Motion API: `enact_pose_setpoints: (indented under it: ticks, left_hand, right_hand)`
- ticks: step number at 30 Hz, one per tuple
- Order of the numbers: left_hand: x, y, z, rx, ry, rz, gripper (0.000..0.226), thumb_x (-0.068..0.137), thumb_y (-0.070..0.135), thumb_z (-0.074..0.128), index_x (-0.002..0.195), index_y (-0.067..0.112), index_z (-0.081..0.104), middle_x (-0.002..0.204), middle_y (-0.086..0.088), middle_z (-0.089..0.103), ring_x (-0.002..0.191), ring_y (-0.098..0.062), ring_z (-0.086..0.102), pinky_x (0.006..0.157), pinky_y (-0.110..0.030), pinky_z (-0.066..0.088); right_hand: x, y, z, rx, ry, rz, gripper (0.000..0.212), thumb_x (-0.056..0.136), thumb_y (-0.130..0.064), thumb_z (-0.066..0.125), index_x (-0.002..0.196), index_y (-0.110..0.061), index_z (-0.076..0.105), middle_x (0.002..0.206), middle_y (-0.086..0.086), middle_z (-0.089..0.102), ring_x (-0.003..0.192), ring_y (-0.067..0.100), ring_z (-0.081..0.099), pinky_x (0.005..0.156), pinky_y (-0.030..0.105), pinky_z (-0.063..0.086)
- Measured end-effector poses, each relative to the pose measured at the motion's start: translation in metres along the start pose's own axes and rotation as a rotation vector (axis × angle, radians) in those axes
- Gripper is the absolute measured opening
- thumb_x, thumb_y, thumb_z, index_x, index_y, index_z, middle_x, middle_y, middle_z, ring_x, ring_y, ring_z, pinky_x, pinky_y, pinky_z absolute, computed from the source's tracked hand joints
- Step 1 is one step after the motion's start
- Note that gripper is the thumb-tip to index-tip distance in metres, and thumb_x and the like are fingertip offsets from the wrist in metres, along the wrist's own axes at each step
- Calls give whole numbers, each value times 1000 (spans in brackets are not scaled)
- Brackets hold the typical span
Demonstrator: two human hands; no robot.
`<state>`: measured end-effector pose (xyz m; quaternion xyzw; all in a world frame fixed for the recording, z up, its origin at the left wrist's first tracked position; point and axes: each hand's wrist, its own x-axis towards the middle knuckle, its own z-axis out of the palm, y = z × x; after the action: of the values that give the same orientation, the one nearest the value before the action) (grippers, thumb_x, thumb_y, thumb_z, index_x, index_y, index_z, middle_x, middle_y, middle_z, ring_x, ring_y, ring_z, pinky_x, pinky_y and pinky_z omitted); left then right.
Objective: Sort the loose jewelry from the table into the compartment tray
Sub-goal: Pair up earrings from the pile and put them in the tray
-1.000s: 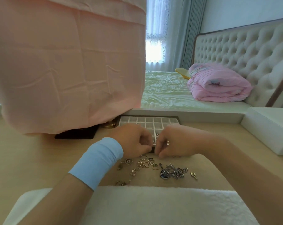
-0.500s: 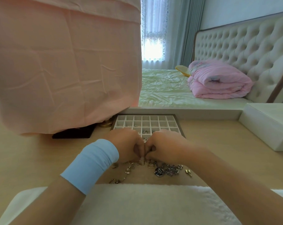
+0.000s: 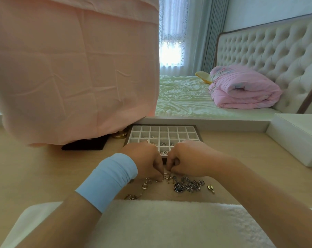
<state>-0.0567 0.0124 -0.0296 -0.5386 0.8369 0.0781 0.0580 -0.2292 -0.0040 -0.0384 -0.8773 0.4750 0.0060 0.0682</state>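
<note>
Left hand (image 3: 142,161) and right hand (image 3: 189,158) curl, fingertips meeting above the jewelry (image 3: 190,185) by the tray (image 3: 163,126). What either grip pinches, I cannot tell. Likely freeing one tangled piece.

Bedroom in home.
- Big bed (image 3: 183,97) with shiny pale green sheet.
- Tall soft headboard (image 3: 268,51), cream, full of button dents.
- Pink quilt (image 3: 241,90) folded up on bed, yellow pillow (image 3: 202,76) just behind it.
- Window (image 3: 171,51) with thin white lace, long blue-grey curtains (image 3: 205,33) beside it.
- Wooden table (image 3: 35,167) near bed, compartment tray (image 3: 169,129) and loose jewelry (image 3: 191,185) on it.
- Big pink cloth (image 3: 71,68) draped over something on table.
</note>
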Motion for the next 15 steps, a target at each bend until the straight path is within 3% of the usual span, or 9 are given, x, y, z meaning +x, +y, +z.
enact_pose_setpoints:
  ticks: [5, 9, 11, 13, 15]
  left_hand:
    - [2, -7, 3, -115, -37, -19, 16, 80, 46, 74, 94, 38, 74, 99, 19, 67, 94, -5, 62, 79, -29, 56]
    - [2, -13, 3, -215, -58, 2, 11, 82, 38, 73, 91, 32, 73, 93, 14, 68, 88, -8, 63, 84, -34, 57]
    - [1, -15, 2, -244, -38, 22, 11, 84, 37, 71, 94, 32, 72, 94, 13, 68, 88, -8, 63, 82, -29, 56]
    - [1, -15, 0, -263, 53, 30, 12, 87, 38, 67, 99, 36, 68, 96, 17, 66, 84, -1, 60, 69, -13, 47]
    - [2, -14, -1, -378, 179, 25, 16, 90, 37, 64, 106, 39, 63, 98, 21, 66, 83, 5, 58, 62, -8, 37]
  right_hand:
    - [0, 3, -2, -1, -46, 26, 8, 91, -30, 67, 95, -29, 73, 76, -15, 58, 83, 8, 58, 73, 29, 51]
    - [0, 14, -11, 232, -11, 30, 4, 92, -29, 71, 88, -30, 71, 83, -16, 64, 75, -1, 58, 73, 25, 47]
    - [-3, 20, -16, 376, 29, 43, 8, 93, -27, 72, 85, -29, 70, 70, -13, 66, 61, -1, 59, 68, 24, 48]
    - [-6, 21, -21, 506, 48, 33, 5, 94, -23, 72, 89, -23, 70, 56, -8, 65, 49, 8, 58, 67, 27, 53]
    - [-7, 22, -25, 638, 104, 18, 2, 92, -15, 74, 91, -16, 72, 59, -8, 68, 43, 11, 57, 54, 23, 49]
